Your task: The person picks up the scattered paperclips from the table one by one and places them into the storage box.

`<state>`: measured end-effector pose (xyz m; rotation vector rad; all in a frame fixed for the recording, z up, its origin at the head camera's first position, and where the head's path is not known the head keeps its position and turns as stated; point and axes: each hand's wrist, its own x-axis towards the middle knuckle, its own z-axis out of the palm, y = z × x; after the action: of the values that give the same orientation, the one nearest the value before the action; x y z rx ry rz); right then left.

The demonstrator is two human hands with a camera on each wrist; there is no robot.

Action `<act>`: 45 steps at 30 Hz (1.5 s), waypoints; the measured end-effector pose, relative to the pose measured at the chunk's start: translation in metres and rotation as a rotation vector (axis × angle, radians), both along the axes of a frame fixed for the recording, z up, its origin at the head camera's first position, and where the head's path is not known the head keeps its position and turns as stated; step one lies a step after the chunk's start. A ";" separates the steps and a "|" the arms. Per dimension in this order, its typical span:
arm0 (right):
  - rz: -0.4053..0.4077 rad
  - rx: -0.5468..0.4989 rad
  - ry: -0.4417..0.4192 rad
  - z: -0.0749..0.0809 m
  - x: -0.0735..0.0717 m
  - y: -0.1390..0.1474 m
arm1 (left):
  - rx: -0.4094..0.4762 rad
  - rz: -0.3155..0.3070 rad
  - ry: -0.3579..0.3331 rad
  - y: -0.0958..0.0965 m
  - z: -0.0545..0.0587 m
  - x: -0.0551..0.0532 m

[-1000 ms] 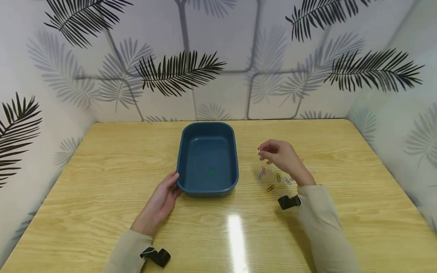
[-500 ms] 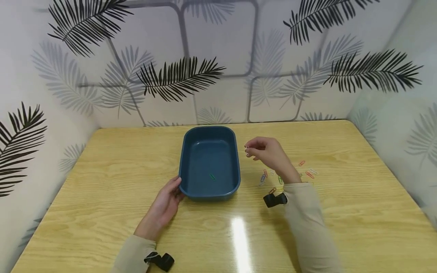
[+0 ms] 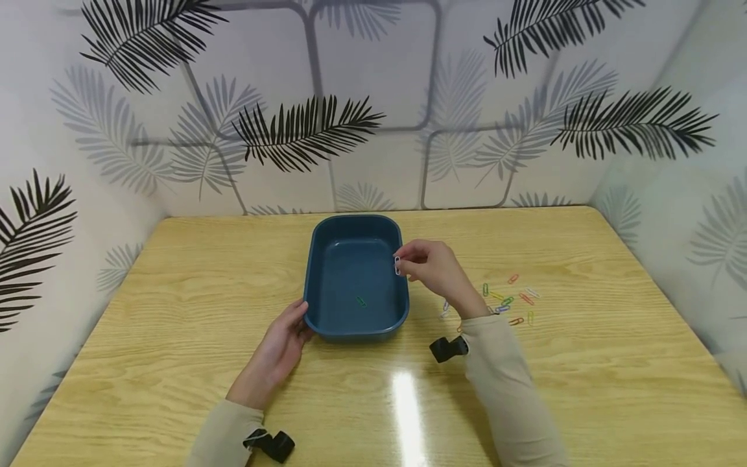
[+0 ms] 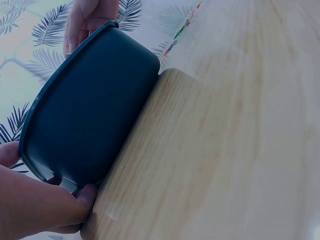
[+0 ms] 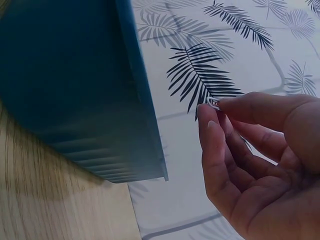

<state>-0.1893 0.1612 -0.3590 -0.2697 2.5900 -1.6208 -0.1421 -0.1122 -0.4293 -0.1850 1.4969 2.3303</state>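
A white paper clip [image 3: 397,265] was held between thumb and fingertip by the right hand [image 3: 430,266], at the right rim of a blue plastic tub [image 3: 350,266]; whether the rim had been fully crossed could not be told. The tub's near-left corner was gripped by the left hand [image 3: 286,344], with the thumb laid at the rim and the fingers set lower against the wall. Inside, a green paper clip [image 3: 362,301] was seen on the floor of the tub, while other loose paper clips [image 3: 508,301] were strewn on the worktop [image 3: 204,311] to the right.

The white clip was judged very light, springy and hardly fragile, but thin and smooth enough to be easily dropped; it would be best taken by its long sides in a light pinch. The tub was judged light and fairly stiff, liable to be slid if knocked, and best steadied by rim and wall.
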 end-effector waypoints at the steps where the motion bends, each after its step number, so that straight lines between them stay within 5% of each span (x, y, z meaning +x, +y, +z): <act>1: -0.001 0.000 -0.003 0.000 0.000 -0.001 | 0.002 -0.003 0.002 0.000 0.000 0.000; 27: -0.006 -0.001 -0.058 -0.004 -0.002 -0.010 | -0.020 0.001 0.000 -0.001 0.000 0.000; 45: 0.055 0.068 -0.009 -0.005 0.002 -0.004 | 0.002 0.008 -0.001 0.001 -0.002 0.001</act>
<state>-0.1878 0.1571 -0.3638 -0.3250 2.6005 -1.5102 -0.1411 -0.1108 -0.4310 -0.1926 1.4964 2.3374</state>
